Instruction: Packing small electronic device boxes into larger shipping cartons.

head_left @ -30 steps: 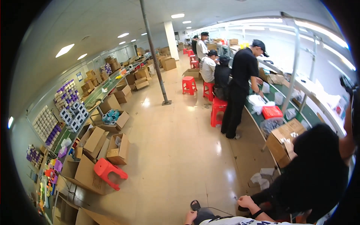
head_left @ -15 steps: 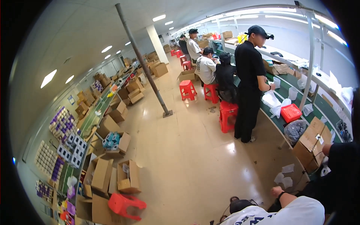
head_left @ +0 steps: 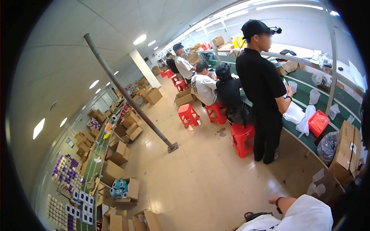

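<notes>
At the lower right, my right arm reaches out of a loose white sleeve (head_left: 306,213), with a dark band at the wrist. My right hand (head_left: 273,199) is over the tan floor, small and foreshortened; its fingers are too unclear to read, and I make out nothing held in it. My left hand is out of sight. Just below my right hand, a dark shape (head_left: 250,216), perhaps a shoe, shows beside my white shirt. Scraps of clear plastic (head_left: 318,175) lie on the floor near the bench.
A person in black (head_left: 260,84) stands at the green-topped bench (head_left: 304,96), fingers around something white. Others sit and stand farther along. Near me are a red basket (head_left: 318,122), a cardboard box (head_left: 345,154) and red stools (head_left: 242,138). A metal pole (head_left: 131,96) rises mid-floor; open cartons (head_left: 148,221) line the left.
My view has swung and tilted, so the standing person appears larger and lower. My right hand has shifted slightly left. The red stool at the lower left has left the picture.
</notes>
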Tool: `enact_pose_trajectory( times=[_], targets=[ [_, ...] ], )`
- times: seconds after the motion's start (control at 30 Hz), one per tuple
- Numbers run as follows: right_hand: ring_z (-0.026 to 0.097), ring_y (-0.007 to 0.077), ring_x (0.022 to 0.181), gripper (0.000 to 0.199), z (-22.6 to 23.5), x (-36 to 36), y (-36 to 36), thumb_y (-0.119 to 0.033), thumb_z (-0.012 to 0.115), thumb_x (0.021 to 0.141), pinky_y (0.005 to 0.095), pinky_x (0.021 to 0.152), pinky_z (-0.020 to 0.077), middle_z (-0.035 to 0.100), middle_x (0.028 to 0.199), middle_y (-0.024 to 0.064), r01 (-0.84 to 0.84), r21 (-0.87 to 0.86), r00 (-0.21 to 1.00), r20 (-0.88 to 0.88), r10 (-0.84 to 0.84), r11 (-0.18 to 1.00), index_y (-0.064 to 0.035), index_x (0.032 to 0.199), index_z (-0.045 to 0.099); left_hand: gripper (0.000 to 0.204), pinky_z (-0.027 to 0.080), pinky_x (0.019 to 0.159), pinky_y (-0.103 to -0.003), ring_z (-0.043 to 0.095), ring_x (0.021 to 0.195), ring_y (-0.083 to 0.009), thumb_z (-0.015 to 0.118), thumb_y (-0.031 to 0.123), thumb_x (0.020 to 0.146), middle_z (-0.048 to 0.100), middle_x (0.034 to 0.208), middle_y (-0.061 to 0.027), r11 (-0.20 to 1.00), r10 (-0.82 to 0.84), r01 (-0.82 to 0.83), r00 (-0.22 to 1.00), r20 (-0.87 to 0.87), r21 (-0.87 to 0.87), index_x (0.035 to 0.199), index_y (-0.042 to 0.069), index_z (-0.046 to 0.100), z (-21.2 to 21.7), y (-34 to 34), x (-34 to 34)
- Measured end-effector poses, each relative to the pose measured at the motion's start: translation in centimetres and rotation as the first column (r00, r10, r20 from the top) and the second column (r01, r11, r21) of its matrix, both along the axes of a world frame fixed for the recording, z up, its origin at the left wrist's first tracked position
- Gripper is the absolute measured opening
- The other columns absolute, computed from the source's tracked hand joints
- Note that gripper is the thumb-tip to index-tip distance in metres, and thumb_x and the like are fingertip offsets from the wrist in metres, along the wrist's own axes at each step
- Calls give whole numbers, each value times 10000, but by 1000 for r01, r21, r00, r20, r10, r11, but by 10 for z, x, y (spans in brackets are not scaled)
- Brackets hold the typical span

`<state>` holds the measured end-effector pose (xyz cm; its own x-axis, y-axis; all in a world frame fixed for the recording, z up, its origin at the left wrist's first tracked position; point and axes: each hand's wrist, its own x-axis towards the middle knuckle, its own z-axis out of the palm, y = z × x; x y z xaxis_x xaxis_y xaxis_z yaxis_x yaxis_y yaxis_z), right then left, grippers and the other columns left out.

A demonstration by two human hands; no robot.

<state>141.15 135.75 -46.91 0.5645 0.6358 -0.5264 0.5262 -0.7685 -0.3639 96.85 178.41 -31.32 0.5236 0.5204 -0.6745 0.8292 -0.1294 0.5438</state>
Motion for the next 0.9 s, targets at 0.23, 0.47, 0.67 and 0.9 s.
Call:
enact_pose_trajectory(
  times=[0.23,0.47,0.67,0.9],
  targets=[
    [694,164,727,309,173,112,263,-306,582,913,350,675,554,722,778,102,698,403,703,-546,-456,592,-25,929,709,244,505,643,-399,652,831,-242,586,224,883,701,1016,-167,976,136,-129,990,27,-175,971,14,675,-41,70,137],
    [692,226,688,294,78,174,220,-285,565,905,376,673,552,723,790,115,193,-12,955,-227,-191,981,-54,913,748,220,522,674,-386,644,752,-190,578,171,883,683,916,-119,684,69,-288,941,333,671,960,-16,665,-118,195,272],
    [693,240,664,180,58,203,138,-112,604,890,380,531,539,689,721,141,607,-282,715,-216,-665,743,-53,751,701,243,502,599,-341,656,718,-209,578,254,924,659,829,-78,826,399,-293,908,131,-481,907,32,674,-58,334,354],
    [709,222,756,214,92,234,400,-218,630,903,409,642,576,726,897,162,943,-147,185,-515,-837,299,-36,927,742,260,510,557,-348,638,668,-196,611,292,902,659,756,-92,974,150,-124,979,135,-188,871,45,684,-33,481,412]
  ],
)
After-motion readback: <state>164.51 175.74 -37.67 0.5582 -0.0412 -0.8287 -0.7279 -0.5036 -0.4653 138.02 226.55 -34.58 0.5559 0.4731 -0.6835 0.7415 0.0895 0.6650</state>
